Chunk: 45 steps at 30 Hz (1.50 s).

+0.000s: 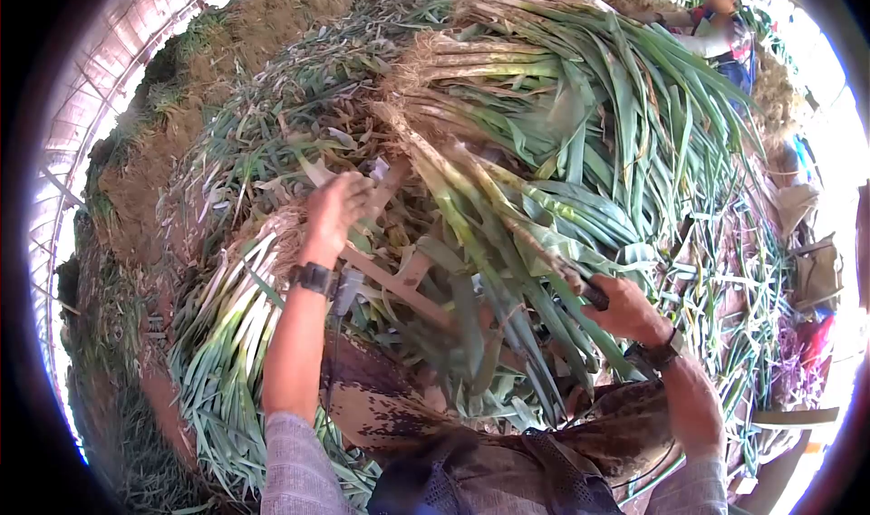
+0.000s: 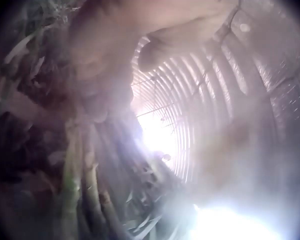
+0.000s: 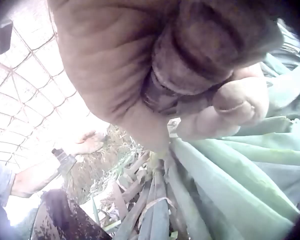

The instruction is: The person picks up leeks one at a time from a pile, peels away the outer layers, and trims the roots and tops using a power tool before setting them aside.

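Note:
In the head view, my left hand (image 1: pixel 339 209) is over the leek pile, fingers extended and nothing visibly held. Just below it lies a bunch of leeks (image 1: pixel 249 320), white stems and roots upward. My right hand (image 1: pixel 627 312) grips a dark handle (image 1: pixel 595 296), its far part merging with the leaves. Loose leeks (image 1: pixel 453 211) with rooty ends slant between the hands, their leaves reaching toward my lap. In the right wrist view, curled fingers (image 3: pixel 235 107) wrap the handle, above broad green leaves (image 3: pixel 240 175).
Brown wooden slats (image 1: pixel 394 284) lie among leek scraps between the hands. A large heap of leeks (image 1: pixel 580 107) spreads ahead and right. Trimmed leaves (image 1: pixel 263 125) and dry straw-coloured piles (image 1: pixel 145 175) cover the left side. Another person (image 1: pixel 720 30) is at the far right.

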Each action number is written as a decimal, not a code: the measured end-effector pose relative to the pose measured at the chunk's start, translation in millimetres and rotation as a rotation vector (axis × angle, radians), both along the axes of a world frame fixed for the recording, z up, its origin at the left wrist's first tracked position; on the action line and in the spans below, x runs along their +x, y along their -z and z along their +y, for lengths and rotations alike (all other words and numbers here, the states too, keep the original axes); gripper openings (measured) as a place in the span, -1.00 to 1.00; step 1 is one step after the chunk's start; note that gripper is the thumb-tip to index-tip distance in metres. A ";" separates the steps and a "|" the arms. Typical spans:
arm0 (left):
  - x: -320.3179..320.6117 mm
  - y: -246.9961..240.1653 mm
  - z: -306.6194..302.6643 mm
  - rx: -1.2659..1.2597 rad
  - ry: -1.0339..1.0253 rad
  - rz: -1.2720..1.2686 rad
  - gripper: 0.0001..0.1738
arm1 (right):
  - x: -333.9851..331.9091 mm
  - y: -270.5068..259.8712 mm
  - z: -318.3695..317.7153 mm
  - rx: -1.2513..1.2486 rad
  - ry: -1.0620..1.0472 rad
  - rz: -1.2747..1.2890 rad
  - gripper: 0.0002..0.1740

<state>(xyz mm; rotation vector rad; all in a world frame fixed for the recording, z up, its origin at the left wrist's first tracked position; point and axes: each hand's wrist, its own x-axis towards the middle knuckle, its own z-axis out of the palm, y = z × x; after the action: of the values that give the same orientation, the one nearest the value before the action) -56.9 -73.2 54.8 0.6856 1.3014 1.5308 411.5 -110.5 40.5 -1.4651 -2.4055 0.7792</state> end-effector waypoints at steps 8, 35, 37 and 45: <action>50.7 134.0 73.3 -0.174 0.065 0.199 -0.65 | -39.6 10.2 -9.2 0.050 -0.120 -0.249 -0.64; 89.5 124.8 39.0 -0.077 0.308 0.586 -0.82 | -23.2 11.1 -12.5 -0.015 -0.142 -0.193 -0.60; 88.2 130.3 43.1 -0.188 0.135 0.687 -0.75 | -25.8 10.0 -13.8 -0.008 -0.152 -0.215 -0.60; 81.9 135.6 55.4 -0.156 0.050 0.874 -0.60 | -35.0 -5.7 -30.1 0.080 -0.257 -0.346 -0.68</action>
<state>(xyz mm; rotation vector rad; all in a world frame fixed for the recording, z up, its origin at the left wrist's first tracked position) 24.9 -17.9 -80.8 1.3525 1.9875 1.0798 376.5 -140.6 46.2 -1.3716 -2.8884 0.5017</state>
